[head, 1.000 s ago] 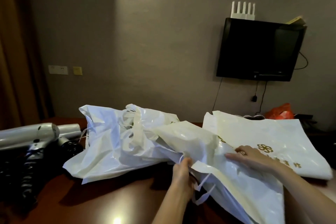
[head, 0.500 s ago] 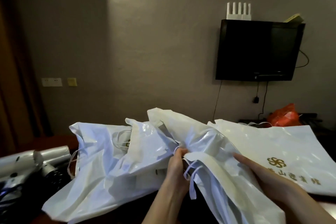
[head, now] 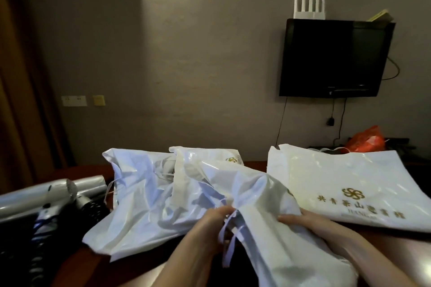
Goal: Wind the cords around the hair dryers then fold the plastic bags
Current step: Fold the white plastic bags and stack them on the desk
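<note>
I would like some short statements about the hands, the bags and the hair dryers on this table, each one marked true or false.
1. The left hand grips the gathered top of the crumpled white bag. True.
2. The right hand holds a hair dryer. False: it rests on the same crumpled bag.
3. The hair dryers lie at the left end of the table. True.
4. The flat printed bag lies left of the hands. False: it lies to their right.
5. The orange bag sits under the wall television. True.
</note>
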`<state>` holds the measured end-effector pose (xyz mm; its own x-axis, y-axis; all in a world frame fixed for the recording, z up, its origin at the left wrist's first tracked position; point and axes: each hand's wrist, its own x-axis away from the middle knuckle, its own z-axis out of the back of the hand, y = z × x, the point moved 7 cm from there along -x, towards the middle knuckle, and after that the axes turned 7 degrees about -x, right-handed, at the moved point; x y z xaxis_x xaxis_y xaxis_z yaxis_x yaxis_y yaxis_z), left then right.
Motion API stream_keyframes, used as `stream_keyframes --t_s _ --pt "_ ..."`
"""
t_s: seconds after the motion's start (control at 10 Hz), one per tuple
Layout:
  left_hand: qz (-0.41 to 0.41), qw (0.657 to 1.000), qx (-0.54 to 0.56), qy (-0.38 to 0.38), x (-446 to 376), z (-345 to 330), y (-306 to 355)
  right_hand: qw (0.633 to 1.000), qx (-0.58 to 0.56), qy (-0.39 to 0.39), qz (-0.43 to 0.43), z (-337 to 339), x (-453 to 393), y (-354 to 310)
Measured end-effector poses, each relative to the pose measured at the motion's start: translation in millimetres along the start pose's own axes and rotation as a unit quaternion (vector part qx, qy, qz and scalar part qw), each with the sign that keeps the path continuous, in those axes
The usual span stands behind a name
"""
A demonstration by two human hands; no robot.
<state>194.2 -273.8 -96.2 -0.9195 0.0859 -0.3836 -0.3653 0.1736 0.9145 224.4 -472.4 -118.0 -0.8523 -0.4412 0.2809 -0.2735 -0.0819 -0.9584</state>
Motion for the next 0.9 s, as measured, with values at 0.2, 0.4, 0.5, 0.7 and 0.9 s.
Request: stream_keyframes --t_s 0.2,0.4,0.5,0.7,0.9 --pt "0.337 0.931 -0.107 0.094 23.0 16.8 1.1 0.987 0.084 0.064 0.118 -15.1 35.7 -13.5" --pt "0.258 0.95 -0.16 0.066 -12.1 14.8 38.0 0.951 0.114 0.176 0.227 -7.0 62.7 -45.4" --pt "0.224 0.954 -0.19 0.062 -46.9 18.3 56.2 0.944 0.092 0.192 0.251 0.1 49.1 -71.1" --pt "0.2 0.945 -0.248 0.08 -121.3 52.5 54.1 0.955 0.031 0.217 0.199 19.6 -38.3 -88.8" --pt "0.227 0.927 -0.283 0.097 -171.1 99.4 -0.3 0.956 0.039 0.23 0.177 24.4 -126.9 -89.2"
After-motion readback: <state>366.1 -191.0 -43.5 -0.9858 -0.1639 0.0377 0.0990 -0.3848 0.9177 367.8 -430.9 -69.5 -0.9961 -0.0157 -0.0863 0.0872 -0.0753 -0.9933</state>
